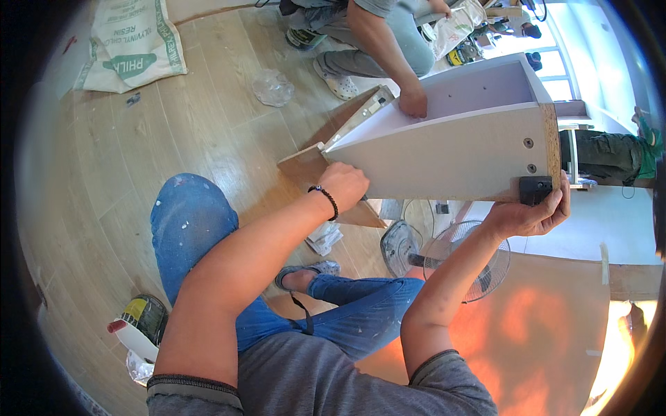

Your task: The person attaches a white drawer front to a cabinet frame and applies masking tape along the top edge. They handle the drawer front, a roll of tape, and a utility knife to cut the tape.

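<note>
A long white drawer box [444, 156] with a raw chipboard end is held tilted in front of me. My left hand [345, 183], a beaded bracelet at its wrist, is closed at the box's near left corner; its fingertips are hidden. At the near right corner my right hand [531, 211] grips the box, thumb beside a black plastic fitting [535, 190]. Two screws [529, 143] show in the side above that fitting. A co-worker's hand [413, 100] reaches into the box from the far side. Brown boards [305, 163] lie at its left end.
A standing fan [479, 260] is behind my right forearm. A co-worker [374, 35] crouches opposite. On the tiled floor are a printed sack [132, 45], a clear plastic bag [273, 88] and, at lower left, a dark can [146, 315]. Another person's leg [603, 156] shows at right.
</note>
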The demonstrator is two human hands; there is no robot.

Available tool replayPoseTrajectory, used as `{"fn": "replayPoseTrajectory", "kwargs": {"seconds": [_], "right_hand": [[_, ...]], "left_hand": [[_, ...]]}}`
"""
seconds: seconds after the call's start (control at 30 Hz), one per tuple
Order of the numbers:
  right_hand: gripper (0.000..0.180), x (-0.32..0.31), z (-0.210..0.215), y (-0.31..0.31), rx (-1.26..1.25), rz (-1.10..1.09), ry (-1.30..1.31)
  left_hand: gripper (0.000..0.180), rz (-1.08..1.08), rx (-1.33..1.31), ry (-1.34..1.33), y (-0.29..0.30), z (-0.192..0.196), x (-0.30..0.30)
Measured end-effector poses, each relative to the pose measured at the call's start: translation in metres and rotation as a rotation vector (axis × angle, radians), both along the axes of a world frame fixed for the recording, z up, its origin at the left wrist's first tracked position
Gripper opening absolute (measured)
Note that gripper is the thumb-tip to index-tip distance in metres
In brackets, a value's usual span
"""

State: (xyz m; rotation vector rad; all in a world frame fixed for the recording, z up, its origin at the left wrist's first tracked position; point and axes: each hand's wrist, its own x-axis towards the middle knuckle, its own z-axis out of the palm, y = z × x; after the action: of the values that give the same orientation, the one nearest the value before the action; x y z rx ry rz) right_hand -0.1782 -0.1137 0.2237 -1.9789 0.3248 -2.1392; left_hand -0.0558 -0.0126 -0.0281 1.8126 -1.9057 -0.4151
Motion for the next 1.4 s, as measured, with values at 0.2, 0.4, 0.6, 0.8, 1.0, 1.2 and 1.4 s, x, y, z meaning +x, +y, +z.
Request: {"fn": "replayPoseTrajectory", "kwargs": {"seconds": [0.2,0.4,0.6,0.8,1.0,1.2,1.4], "right_hand": [[0.024,-0.0084,0.0046,-0.0084,0.002,0.005,0.005],[0.024,-0.0016,0.002,-0.003,0.014,-0.002,-0.011],[0.021,-0.0038,0.0002,-0.0039,0.032,0.067,-0.05],[0.019,-0.0012,0.0,-0.0058,-0.005,0.061,-0.033],[0.018,0.0005,-0.0004,-0.0066,-0.037,0.044,-0.021],[0.017,-0.0019,0.0,-0.0062,-0.047,0.046,-0.009],[0.016,-0.0031,-0.0008,-0.0082,-0.058,0.047,0.001]], "left_hand": [[0.015,0.003,-0.019,0.058,-0.0019,0.0035,0.0015],[0.021,0.012,-0.07,0.051,-0.0021,0.0005,0.0012],[0.024,0.003,-0.02,0.06,-0.0009,0.0077,0.0017],[0.02,-0.004,-0.013,0.024,-0.0013,0.0062,0.0035],[0.023,0.012,-0.038,0.011,0.0016,0.0052,0.0039],[0.028,-0.001,-0.036,0.031,-0.0022,0.0064,0.0032],[0.028,0.017,-0.036,0.037,-0.0005,0.0048,0.0026]]}}
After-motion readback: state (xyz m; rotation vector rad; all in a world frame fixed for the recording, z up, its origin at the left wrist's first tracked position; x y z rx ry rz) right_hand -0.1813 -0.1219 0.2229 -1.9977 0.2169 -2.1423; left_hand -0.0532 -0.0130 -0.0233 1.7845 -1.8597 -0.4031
